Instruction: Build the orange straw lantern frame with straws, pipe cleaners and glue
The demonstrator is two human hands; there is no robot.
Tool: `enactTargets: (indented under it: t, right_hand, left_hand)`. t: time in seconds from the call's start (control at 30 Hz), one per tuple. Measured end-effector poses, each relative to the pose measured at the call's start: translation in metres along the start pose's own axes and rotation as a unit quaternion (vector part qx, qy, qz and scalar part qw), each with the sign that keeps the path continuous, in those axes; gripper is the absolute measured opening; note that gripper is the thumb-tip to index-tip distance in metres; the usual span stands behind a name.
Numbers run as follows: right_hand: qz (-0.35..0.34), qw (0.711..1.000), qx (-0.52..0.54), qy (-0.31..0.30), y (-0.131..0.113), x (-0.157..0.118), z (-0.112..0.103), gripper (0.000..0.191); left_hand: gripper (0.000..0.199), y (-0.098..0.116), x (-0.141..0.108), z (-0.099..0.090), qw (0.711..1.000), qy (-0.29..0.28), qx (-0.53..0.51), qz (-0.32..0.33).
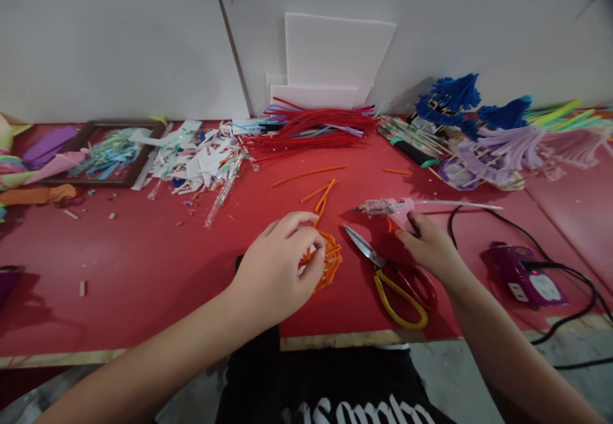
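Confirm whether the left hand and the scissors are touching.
Apart. The head view shows a strip of red tabletop between the left hand and the scissors.

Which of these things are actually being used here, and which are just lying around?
Likely in use: the orange piece at the left hand; the glue gun in the right hand; scissors; loose orange strips.

Seemingly just lying about: red strips; white boards; white scraps; brown frame; blue folded pieces.
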State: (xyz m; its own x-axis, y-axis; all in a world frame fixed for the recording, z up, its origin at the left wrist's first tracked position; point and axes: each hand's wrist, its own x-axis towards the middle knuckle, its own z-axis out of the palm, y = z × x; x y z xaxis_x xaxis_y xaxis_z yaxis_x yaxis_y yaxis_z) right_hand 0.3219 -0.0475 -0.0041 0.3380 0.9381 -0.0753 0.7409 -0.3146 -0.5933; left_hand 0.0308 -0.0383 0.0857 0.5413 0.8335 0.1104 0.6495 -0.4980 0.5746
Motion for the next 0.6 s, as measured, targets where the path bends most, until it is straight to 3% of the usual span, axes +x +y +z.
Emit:
enactTargets:
  t: [0.2, 0.3, 0.37, 0.43, 0.53, 0.6]
  right_hand:
    - [-0.046, 0.995, -0.081, 0.029, -0.011, -0.007, -0.005, 0.016]
    - [-0.077, 0.991, -0.071, 0.080, -0.036, -0.017, -0.020, 0.028]
    - [-0.093, 0.991, 0.013, 0.097, -0.058, -0.025, -0.027, 0.030]
    - [-0.103, 0.983, 0.146, 0.033, -0.077, -0.033, -0.027, 0.026]
    - [-0.099, 0.956, 0.260, -0.092, -0.095, -0.041, -0.016, 0.023]
    - [-0.091, 0.942, 0.293, -0.136, -0.099, -0.044, -0.007, 0.024]
  left_hand:
    - [0.013, 0.002, 0.000, -0.001, 1.000, 0.001, -0.011, -0.003]
    - [0.016, -0.002, -0.006, -0.007, 0.998, 0.063, -0.028, -0.010]
    - [0.019, -0.010, -0.013, -0.011, 0.990, 0.125, -0.047, -0.038]
    - [0.014, -0.019, -0.022, -0.012, 0.981, 0.162, -0.068, -0.083]
    - [0.017, -0.031, -0.036, -0.011, 0.973, 0.131, -0.120, -0.149]
    - [0.022, -0.033, -0.043, -0.009, 0.967, 0.101, -0.154, -0.178]
